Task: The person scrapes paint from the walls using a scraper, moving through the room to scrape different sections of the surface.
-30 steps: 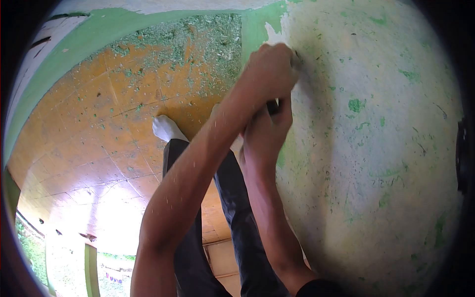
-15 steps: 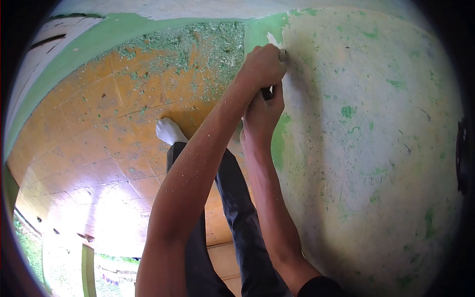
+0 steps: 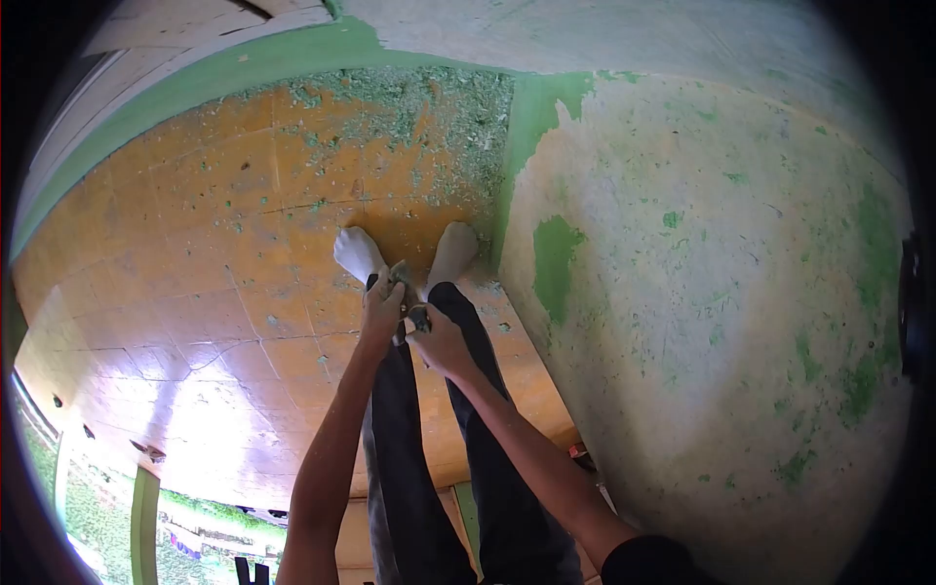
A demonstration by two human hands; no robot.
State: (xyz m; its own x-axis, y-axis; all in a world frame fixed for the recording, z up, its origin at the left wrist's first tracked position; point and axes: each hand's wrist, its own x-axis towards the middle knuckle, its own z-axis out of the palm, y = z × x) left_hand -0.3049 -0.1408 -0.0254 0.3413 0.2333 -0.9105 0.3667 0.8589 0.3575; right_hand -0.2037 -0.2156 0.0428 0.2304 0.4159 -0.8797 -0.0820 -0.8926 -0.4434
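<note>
Both hands are low in front of my legs, close together, above my socked feet. My left hand is closed on a small greyish-green piece, too small to name. Beside it on the right, my right hand grips a dark-handled tool, whose working end I cannot make out. The wall on the right is mostly bare and pale, with green paint patches on it.
Green and white flakes lie thickly on the orange tiled floor toward the corner. A green strip of paint runs along that corner. Bright daylight enters at the lower left. A small reddish object sits by the right wall's foot.
Both hands have come down from the green strip at the wall corner to in front of my legs. The view has shifted, and both feet now show.
</note>
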